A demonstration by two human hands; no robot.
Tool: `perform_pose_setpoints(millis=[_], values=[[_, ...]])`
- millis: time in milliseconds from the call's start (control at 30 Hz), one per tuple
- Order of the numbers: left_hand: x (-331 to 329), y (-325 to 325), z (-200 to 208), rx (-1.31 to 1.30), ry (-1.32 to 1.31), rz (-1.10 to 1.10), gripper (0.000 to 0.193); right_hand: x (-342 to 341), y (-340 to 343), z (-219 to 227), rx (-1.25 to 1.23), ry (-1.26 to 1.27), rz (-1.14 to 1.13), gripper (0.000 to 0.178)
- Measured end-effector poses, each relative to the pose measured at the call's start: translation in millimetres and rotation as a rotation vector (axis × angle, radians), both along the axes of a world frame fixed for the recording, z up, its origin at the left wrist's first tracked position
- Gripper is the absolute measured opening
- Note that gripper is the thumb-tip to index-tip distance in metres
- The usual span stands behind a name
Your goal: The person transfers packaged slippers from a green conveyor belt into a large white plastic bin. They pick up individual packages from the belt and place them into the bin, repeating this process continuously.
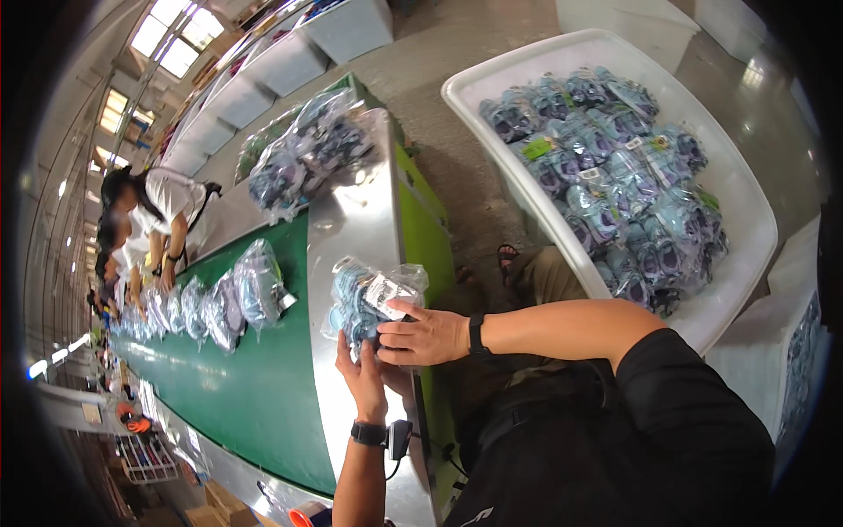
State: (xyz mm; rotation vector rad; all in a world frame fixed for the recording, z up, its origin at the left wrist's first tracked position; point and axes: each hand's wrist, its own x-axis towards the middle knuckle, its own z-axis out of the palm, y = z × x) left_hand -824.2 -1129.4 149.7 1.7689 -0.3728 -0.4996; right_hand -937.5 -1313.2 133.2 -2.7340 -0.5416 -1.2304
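Observation:
A clear plastic bag of light blue shoes (349, 303) with a white label (386, 296) lies at the metal end of the conveyor table. My right hand (426, 335) grips the bag from the right, its fingers over the label's lower edge. From the near side my left hand (362, 382) holds the bag's lower edge, fingertips pressed against it. The undersides of the bag and some fingertips are hidden. Further along the green belt (263, 395) lies a row of similar bags (224, 307).
At right stands a white bin (606, 42) holding many bagged shoes (623, 176). More bags (307, 154) are heaped at the table's far corner. Co-workers (167, 202) stand along the belt's far side. A black box with a cable (399, 436) sits by my left wrist.

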Motion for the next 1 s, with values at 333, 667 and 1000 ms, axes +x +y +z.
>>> perform_pose_setpoints(millis=[333,667,1000], values=[[-16.5,-15.6,31.9,0.021,0.306,-0.128,0.046,-116.9,-119.6,65.0,0.01,0.123,-0.243,0.022],[34.1,-5.1,32.2,0.089,0.455,-0.192,0.051,-400.7,-238.1,135.1,0.253,0.143,-1.022,0.055],[52.7,-40.9,32.9,0.159,0.452,-0.321,0.051,-634.2,-329.5,-15.5,0.635,0.519,-1.638,0.08]])
